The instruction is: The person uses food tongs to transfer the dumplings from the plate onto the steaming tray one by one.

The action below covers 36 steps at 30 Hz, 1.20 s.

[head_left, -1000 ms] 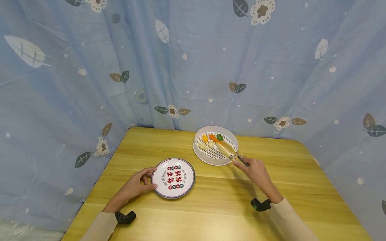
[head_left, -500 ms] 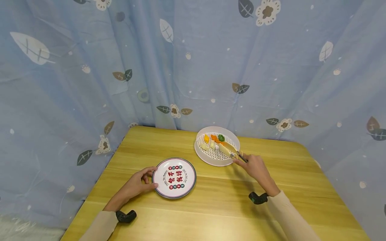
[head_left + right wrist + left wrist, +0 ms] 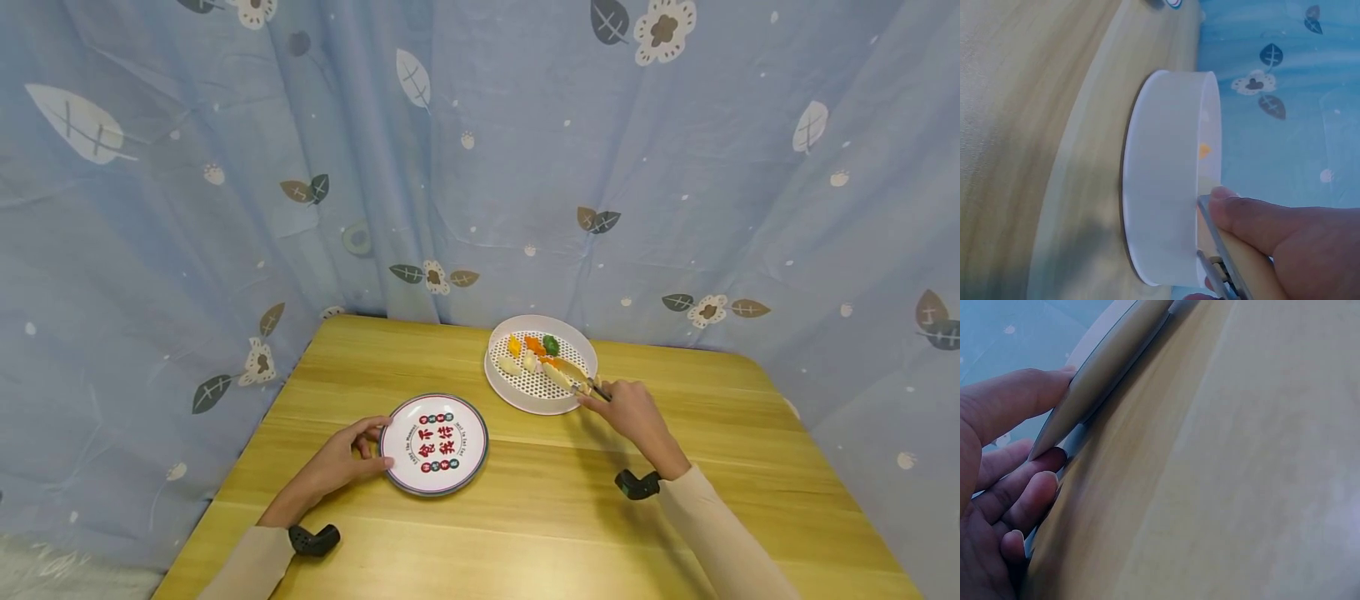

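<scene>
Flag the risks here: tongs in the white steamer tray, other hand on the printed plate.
1. The tongs reach into a tight cluster of dumplings; closing may nudge or pinch a neighbour.
2. The white tray has a raised wall; a lifted piece might clip it.
3. The left hand only holds the printed plate by its rim, so it could tip.

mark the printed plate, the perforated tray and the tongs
round white plate with red characters (image 3: 434,444): head view, printed centre.
round white perforated plastic tray (image 3: 536,398): head view, near rim.
metal tongs (image 3: 582,382): head view, arms just ahead of the right hand.
</scene>
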Each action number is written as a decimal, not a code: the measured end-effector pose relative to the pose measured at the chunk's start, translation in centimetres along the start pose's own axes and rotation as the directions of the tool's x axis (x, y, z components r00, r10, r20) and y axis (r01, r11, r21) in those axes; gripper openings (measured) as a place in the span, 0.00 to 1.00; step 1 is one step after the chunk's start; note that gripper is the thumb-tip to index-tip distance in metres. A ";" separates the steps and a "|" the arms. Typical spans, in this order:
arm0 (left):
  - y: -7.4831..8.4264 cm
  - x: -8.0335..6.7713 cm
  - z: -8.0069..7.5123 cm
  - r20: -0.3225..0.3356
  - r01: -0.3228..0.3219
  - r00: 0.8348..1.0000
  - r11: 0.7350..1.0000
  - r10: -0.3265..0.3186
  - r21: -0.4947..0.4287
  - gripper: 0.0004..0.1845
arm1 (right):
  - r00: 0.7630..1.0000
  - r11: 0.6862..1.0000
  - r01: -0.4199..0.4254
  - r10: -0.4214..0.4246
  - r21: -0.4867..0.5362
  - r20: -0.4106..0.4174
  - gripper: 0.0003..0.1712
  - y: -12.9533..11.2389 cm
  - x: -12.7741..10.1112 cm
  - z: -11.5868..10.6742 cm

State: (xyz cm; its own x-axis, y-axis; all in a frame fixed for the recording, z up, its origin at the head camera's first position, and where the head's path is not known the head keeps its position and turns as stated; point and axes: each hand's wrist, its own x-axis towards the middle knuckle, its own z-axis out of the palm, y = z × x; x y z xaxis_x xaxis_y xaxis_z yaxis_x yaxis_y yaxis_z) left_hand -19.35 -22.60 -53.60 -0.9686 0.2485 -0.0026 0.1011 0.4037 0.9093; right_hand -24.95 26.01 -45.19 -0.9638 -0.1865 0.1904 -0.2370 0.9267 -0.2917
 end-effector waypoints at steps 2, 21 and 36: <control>0.0 0.0 0.0 -0.004 0.002 1.000 1.000 -0.002 0.004 0.37 | 1.000 1.000 0.008 -0.008 -0.002 0.004 0.32 0.0 0.1 0.0; 0.1 -0.1 0.0 -0.005 -0.006 1.000 1.000 0.006 0.007 0.36 | 0.999 0.999 -0.032 0.032 0.006 0.034 0.31 -0.1 -0.1 -0.2; 0.2 0.0 0.1 -0.007 0.018 1.000 1.000 -0.017 0.017 0.36 | 0.992 0.993 0.090 -0.081 0.081 -0.099 0.35 0.0 -1.4 0.5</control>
State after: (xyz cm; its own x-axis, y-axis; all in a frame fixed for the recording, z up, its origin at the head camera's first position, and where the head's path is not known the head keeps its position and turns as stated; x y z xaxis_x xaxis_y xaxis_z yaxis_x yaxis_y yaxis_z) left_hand -19.27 -22.48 -53.46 -0.9719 0.2349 -0.0153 0.0879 0.4226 0.9020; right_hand -23.64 26.14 -45.94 -0.9244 -0.2280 0.3056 -0.3315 0.8766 -0.3487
